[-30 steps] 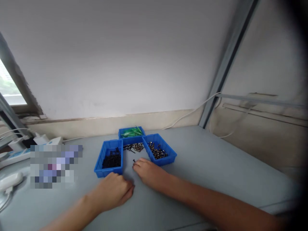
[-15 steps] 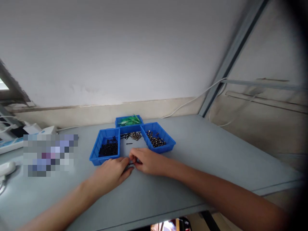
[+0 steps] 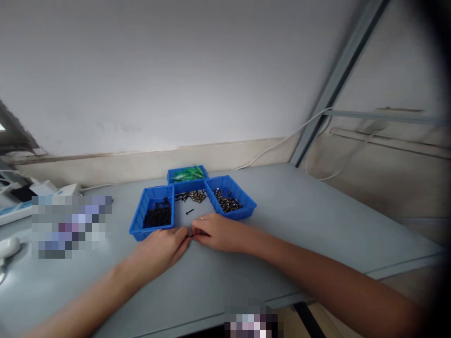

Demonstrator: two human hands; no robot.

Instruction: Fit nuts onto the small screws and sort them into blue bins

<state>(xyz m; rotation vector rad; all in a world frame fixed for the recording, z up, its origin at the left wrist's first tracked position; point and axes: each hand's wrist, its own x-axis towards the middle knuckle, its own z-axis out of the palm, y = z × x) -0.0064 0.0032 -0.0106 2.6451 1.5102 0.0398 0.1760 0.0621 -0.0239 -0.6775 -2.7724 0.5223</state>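
Note:
My left hand (image 3: 165, 246) is closed in a pinch, with a thin dark screw (image 3: 190, 235) showing at its fingertips. Facing it, my right hand (image 3: 219, 232) pinches at the other end of this screw, and its fingers hide whatever small piece may be there. Just beyond my fingertips a loose black screw (image 3: 190, 211) lies on the table. Behind that is a small pile of brass-coloured metal pieces (image 3: 198, 196) with black screws (image 3: 182, 196) at its left side.
The left blue bin (image 3: 136, 220) holds black screws, the right blue bin (image 3: 248, 202) small brass-coloured metal parts, and the back blue bin (image 3: 188, 186) green pieces. A power strip (image 3: 16, 213) and a blurred-out item (image 3: 75, 225) are at the left. A white cable (image 3: 271, 152) runs along the wall.
My fingertips have drawn closer together around the dark screw, covering more of it. The loose screw on the table has turned to a slant. The camera view has shifted slightly.

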